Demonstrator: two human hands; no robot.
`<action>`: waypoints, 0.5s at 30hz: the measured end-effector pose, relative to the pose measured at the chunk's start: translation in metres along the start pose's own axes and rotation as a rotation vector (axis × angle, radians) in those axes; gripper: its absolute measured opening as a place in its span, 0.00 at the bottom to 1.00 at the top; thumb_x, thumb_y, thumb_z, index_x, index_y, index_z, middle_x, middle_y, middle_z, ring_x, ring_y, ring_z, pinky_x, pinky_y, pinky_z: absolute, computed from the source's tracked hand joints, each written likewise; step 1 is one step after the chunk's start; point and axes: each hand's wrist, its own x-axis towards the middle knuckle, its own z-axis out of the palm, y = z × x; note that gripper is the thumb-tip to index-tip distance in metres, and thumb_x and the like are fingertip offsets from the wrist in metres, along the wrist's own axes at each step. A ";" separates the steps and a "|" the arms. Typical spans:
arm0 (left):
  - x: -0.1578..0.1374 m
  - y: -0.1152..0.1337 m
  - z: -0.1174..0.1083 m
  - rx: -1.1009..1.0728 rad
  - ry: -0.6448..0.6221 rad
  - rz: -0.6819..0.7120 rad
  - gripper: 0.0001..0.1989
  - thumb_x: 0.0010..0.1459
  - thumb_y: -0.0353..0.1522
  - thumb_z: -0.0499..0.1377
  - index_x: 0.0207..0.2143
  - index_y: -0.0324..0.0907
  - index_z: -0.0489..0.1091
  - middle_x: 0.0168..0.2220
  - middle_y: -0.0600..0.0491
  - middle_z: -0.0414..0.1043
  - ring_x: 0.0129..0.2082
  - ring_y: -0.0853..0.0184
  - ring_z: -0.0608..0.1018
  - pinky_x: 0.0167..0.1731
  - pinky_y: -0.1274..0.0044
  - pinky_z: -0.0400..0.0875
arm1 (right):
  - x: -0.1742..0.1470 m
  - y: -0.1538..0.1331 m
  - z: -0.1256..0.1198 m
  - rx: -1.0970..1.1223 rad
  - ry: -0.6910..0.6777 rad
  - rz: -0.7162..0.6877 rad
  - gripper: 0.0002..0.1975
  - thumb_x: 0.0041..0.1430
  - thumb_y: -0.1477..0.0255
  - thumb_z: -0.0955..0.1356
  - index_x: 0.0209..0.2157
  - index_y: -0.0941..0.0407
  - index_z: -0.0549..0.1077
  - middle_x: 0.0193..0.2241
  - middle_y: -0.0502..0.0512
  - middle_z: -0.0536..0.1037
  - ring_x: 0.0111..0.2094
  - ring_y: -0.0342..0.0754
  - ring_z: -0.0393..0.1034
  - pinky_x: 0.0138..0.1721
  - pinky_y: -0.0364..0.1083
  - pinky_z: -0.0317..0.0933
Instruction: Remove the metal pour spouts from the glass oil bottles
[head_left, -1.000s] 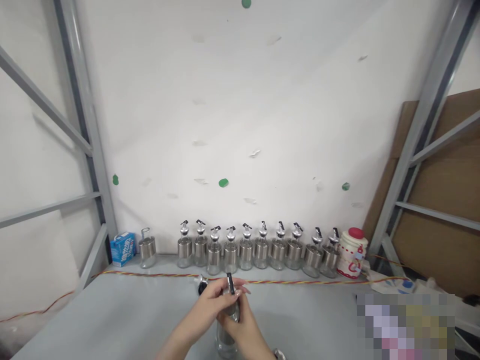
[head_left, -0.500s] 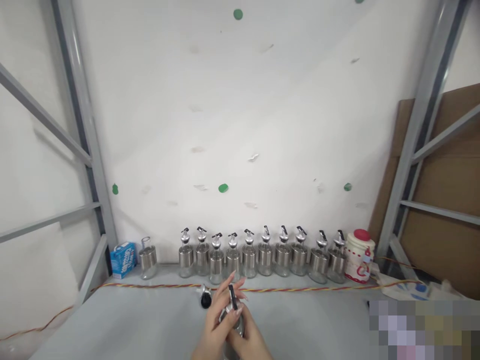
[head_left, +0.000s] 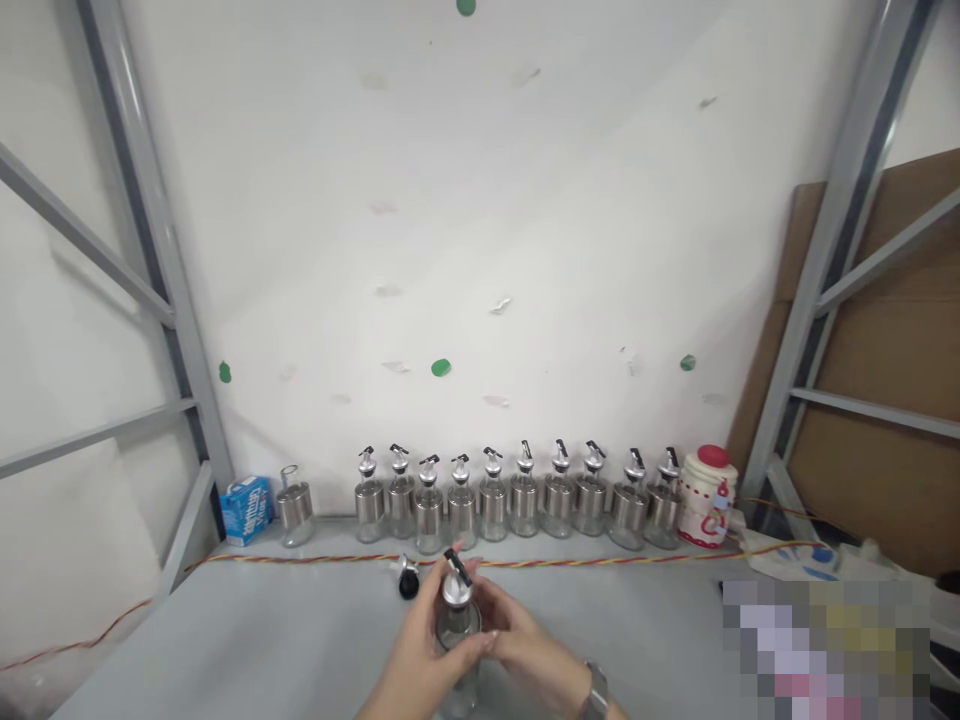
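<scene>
Currently held: one clear glass bottle point(head_left: 456, 633) topped by a silver pourer with a black lever point(head_left: 457, 588), at six o'clock; hands hide its middle, and whether its base meets the flat grey surface point(head_left: 285, 640) cannot be told.
Fingers: the person's left hand point(head_left: 421, 640) and right hand point(head_left: 521, 637) curl round the bottle, gripping it from nine and three o'clock.
Slip risk: smooth glass could twist away if one hand relaxed unevenly.
Loose-piece risk: a swinging left wrist might knock the loose silver-and-black pourer point(head_left: 407, 578), lying near, toward the bottle's ten o'clock.
Row risk: a bump could topple neighbours, since the steel-sleeved glass bottles point(head_left: 493, 503) stand close.
Bottles: twelve; one held, ten topped from eleven to two o'clock, one uncapped steel-sleeved glass bottle point(head_left: 294, 513) at ten.
Pourers: twelve; eleven on bottles, one loose.
Others: one blue printed box point(head_left: 247, 511), one cream-and-red jar point(head_left: 706, 500).
</scene>
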 end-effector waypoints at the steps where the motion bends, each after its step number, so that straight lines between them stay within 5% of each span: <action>1: 0.001 -0.001 0.000 -0.039 0.007 -0.007 0.31 0.47 0.33 0.60 0.54 0.45 0.53 0.54 0.49 0.60 0.54 0.61 0.60 0.53 0.70 0.53 | -0.004 -0.010 -0.001 0.027 -0.013 0.035 0.28 0.38 0.70 0.73 0.45 0.52 0.67 0.49 0.56 0.67 0.52 0.54 0.56 0.49 0.51 0.53; 7: 0.013 0.003 0.002 -0.141 0.082 -0.126 0.16 0.48 0.38 0.58 0.41 0.42 0.67 0.40 0.52 0.71 0.44 0.61 0.70 0.45 0.72 0.62 | -0.013 -0.053 0.000 0.099 -0.070 -0.008 0.27 0.45 0.70 0.69 0.50 0.51 0.63 0.51 0.57 0.64 0.55 0.51 0.52 0.54 0.52 0.45; 15: 0.022 -0.001 0.017 -0.271 0.216 -0.160 0.18 0.43 0.40 0.60 0.37 0.42 0.71 0.36 0.50 0.74 0.40 0.59 0.73 0.43 0.71 0.64 | 0.009 -0.063 0.023 -0.226 -0.124 0.074 0.25 0.45 0.70 0.71 0.47 0.51 0.66 0.41 0.53 0.71 0.43 0.49 0.65 0.43 0.47 0.58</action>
